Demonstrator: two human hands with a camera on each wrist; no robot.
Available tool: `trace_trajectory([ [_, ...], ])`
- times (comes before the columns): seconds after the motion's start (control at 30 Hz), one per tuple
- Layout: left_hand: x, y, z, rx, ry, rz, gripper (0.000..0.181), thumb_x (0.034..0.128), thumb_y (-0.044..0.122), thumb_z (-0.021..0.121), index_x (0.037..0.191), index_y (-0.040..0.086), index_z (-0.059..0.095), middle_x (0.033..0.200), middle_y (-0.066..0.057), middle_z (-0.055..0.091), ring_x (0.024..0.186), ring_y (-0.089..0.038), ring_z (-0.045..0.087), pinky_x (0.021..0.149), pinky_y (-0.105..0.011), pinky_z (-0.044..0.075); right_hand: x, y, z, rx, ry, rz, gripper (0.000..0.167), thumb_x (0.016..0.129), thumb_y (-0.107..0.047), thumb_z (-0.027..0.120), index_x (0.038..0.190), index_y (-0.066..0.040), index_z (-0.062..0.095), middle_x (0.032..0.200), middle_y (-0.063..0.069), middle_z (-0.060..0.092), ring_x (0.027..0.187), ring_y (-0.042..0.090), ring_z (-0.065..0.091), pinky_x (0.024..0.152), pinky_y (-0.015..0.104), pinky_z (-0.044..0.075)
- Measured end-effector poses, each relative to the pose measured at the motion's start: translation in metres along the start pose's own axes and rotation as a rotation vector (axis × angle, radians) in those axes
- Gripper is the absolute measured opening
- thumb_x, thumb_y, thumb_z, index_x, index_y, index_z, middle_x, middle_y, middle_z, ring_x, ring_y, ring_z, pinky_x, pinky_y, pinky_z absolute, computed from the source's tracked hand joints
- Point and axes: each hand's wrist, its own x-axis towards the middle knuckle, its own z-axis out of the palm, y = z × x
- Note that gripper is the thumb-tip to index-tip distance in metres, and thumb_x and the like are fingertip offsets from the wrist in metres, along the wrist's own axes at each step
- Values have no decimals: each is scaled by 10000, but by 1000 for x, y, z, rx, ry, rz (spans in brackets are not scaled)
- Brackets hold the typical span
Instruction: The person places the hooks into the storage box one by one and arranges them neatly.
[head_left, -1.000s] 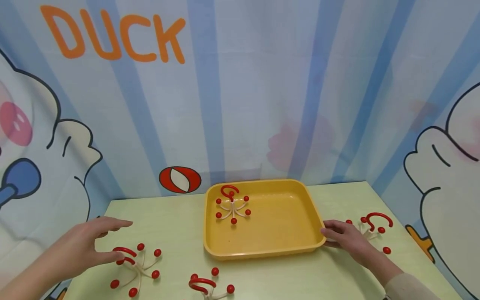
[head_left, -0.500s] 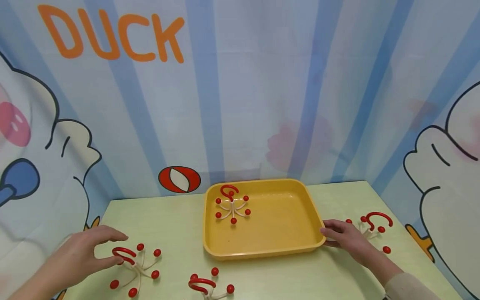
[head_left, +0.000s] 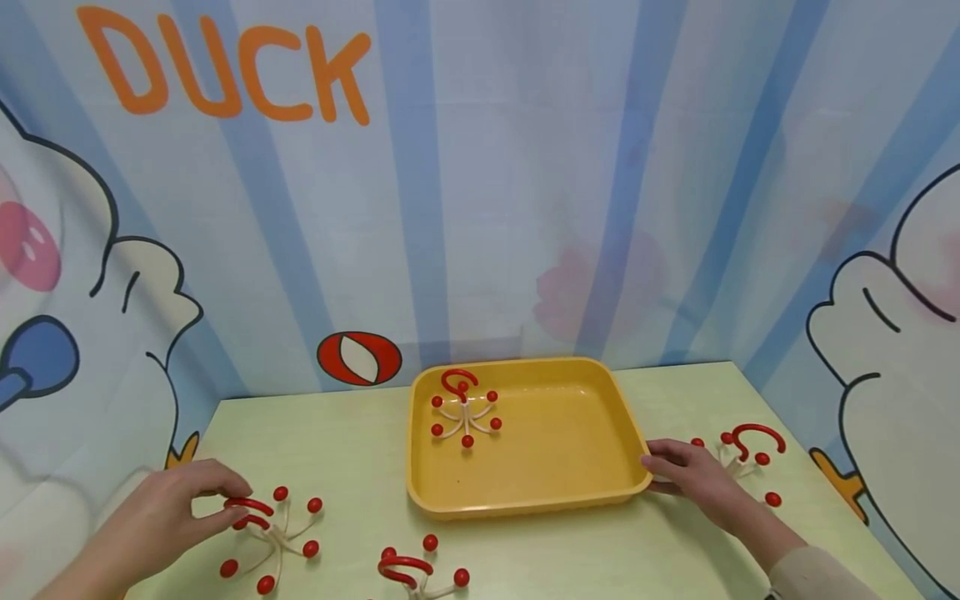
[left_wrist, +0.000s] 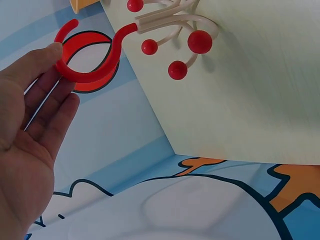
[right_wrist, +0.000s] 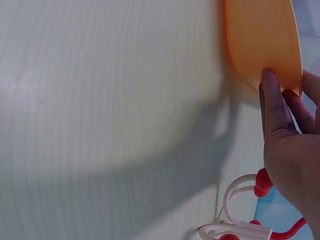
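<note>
The red-hooked stand [head_left: 277, 537] is, in the head view, on the bench [head_left: 352, 467], at eight o'clock from the yellow tray [head_left: 525, 505]. The left hand [head_left: 161, 510] comes to it from nine o'clock, its grip together on the hook, thumb below and a finger above. The hook is the part held probably because it rises clear of the splayed legs. The right hand [head_left: 696, 483] has its grip clamped on the tray's edge at four o'clock, likely to steady it. A second stand [head_left: 465, 412] sits inside the tray at about ten o'clock; others lie outside it, a near stand [head_left: 416, 590] at seven and a side stand [head_left: 741, 461] past three, partly behind the right hand.

In the left wrist view, the thumb lies across the hook with fingers behind it, a light pinch by its look. The red balls [left_wrist: 200, 42] at the leg ends, toward one o'clock, seem to spread the weight and keep the stand propped.

In the right wrist view, fingers lie along the tray's outer wall at two o'clock, others near its rim, which suggests a hold from both sides.
</note>
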Motion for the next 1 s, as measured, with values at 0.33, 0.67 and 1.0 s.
trace_trajectory([
  [0.33, 0, -7, 6, 1, 16, -22, 290, 791, 54, 928, 939, 256, 782, 902, 184, 677, 808, 14, 630, 727, -208, 598, 0, 0, 1, 4, 0, 5, 578, 1104, -185, 622, 1495, 197, 434, 1410, 313, 597, 1171, 286, 720, 957, 424, 618],
  [0.67, 4, -2, 6, 13, 29, -36, 255, 813, 94, 926, 930, 272, 785, 898, 187, 682, 789, 18, 612, 713, -204, 587, 1, 1, 0, 3, 5, 5, 561, 1106, -180, 618, 1492, 189, 446, 1404, 304, 605, 1174, 295, 719, 954, 419, 619],
  [1.0, 13, 9, 1, 10, 109, 60, 285, 790, 76, 933, 898, 290, 779, 864, 236, 673, 779, 48, 622, 680, -241, 585, 1, 1, 0, 12, 0, -2, 556, 1105, -176, 619, 1487, 191, 451, 1399, 301, 611, 1167, 285, 722, 952, 417, 620],
])
